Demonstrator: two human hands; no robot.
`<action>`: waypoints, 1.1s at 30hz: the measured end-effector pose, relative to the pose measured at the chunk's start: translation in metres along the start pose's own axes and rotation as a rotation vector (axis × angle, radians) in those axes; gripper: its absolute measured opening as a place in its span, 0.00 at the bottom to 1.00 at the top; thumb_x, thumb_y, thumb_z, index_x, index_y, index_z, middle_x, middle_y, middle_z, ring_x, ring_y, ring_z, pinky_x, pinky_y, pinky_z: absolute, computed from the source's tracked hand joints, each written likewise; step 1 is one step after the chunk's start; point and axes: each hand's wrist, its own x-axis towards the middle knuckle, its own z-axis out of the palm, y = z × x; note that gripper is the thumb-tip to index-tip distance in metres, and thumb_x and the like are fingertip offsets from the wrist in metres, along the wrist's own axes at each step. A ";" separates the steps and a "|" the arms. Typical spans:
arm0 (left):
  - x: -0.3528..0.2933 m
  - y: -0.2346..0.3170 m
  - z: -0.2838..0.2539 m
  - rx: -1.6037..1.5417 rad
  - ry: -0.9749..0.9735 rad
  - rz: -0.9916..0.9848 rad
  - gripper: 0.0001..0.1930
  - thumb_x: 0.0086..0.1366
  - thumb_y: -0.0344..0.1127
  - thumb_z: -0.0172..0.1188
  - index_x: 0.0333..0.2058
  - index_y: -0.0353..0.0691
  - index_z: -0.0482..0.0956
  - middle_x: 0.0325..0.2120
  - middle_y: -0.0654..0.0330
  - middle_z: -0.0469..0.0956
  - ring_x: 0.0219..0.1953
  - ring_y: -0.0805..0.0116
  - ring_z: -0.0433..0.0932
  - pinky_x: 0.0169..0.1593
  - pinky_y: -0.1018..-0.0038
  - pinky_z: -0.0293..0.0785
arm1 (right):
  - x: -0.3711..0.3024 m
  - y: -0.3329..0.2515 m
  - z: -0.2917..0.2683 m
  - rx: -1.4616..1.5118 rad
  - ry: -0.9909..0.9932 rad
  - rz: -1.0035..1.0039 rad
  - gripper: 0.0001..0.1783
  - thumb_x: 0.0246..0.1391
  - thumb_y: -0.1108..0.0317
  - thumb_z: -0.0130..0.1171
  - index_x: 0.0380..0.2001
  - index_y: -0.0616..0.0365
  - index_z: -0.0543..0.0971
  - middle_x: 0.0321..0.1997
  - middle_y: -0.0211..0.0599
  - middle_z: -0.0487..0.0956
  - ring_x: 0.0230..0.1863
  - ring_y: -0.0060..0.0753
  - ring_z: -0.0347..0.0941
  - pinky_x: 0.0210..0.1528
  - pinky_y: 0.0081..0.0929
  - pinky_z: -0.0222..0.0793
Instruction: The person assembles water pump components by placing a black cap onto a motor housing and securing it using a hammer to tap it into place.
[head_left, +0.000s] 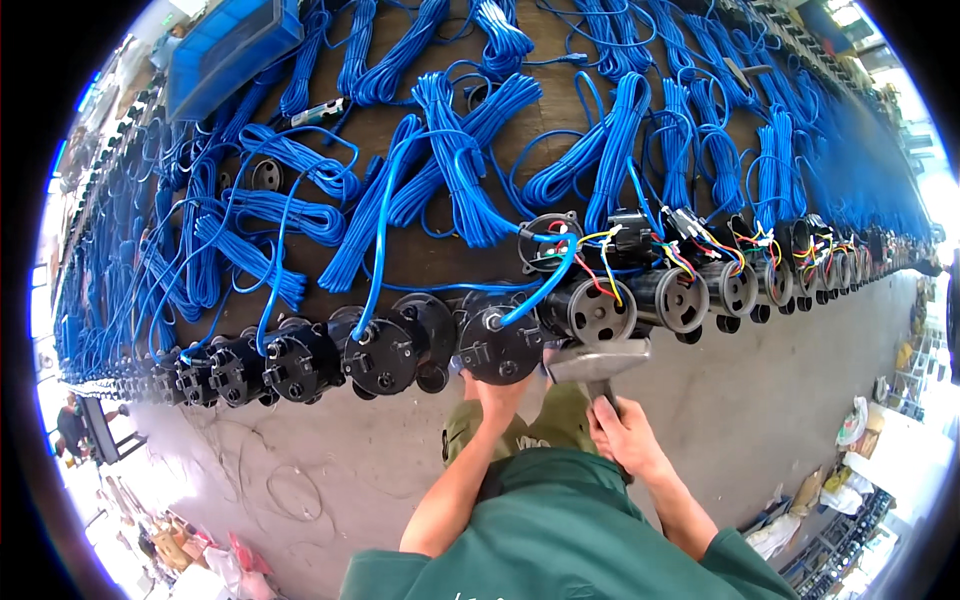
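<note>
In my right hand (622, 436) is a hammer (600, 362), the fingers wrapped round its dark handle. Its grey metal head is level, just below the open end of a round motor housing (600, 312) with colored wires coming out. My left hand (497, 400) reaches up against the underside of a black capped cylinder (500, 345) at the table edge; its fingers are hidden by the cylinder. A blue cable (545, 295) enters this cylinder's cap and bends up to a round black cover with wires (550, 243).
Black capped cylinders (385, 360) line the table edge to the left, open wired housings (682, 300) to the right. Coiled blue cables (455, 160) cover the dark tabletop (420, 265). A blue crate (235, 55) stands at the far left. Loose wire (295, 495) lies on the floor.
</note>
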 end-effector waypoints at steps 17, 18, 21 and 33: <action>0.005 0.001 -0.011 -0.248 -0.108 -0.166 0.16 0.55 0.28 0.72 0.43 0.38 0.82 0.34 0.63 0.82 0.36 0.67 0.79 0.41 0.65 0.77 | -0.033 -0.019 -0.036 -0.137 0.099 -0.167 0.22 0.72 0.52 0.59 0.30 0.57 0.71 0.21 0.22 0.68 0.20 0.14 0.60 0.21 0.19 0.57; 0.004 -0.003 -0.012 -0.242 -0.119 -0.137 0.16 0.55 0.28 0.72 0.43 0.39 0.82 0.34 0.63 0.82 0.36 0.67 0.79 0.41 0.65 0.77 | -0.037 -0.025 -0.040 -0.131 0.115 -0.214 0.22 0.72 0.51 0.58 0.31 0.57 0.71 0.20 0.23 0.69 0.19 0.15 0.60 0.20 0.19 0.56; -0.004 -0.013 -0.018 -0.243 -0.149 -0.101 0.15 0.56 0.28 0.70 0.43 0.41 0.82 0.35 0.63 0.82 0.36 0.66 0.79 0.41 0.65 0.77 | -0.044 -0.053 -0.035 -0.082 0.113 -0.511 0.23 0.73 0.48 0.53 0.35 0.59 0.72 0.18 0.25 0.69 0.17 0.15 0.60 0.18 0.18 0.55; 0.007 -0.020 -0.021 -0.222 -0.188 -0.031 0.23 0.52 0.36 0.77 0.47 0.39 0.83 0.39 0.61 0.84 0.41 0.65 0.80 0.47 0.64 0.78 | -0.024 -0.010 -0.003 0.056 0.133 0.026 0.27 0.72 0.46 0.57 0.26 0.54 0.68 0.18 0.21 0.65 0.16 0.14 0.58 0.17 0.21 0.54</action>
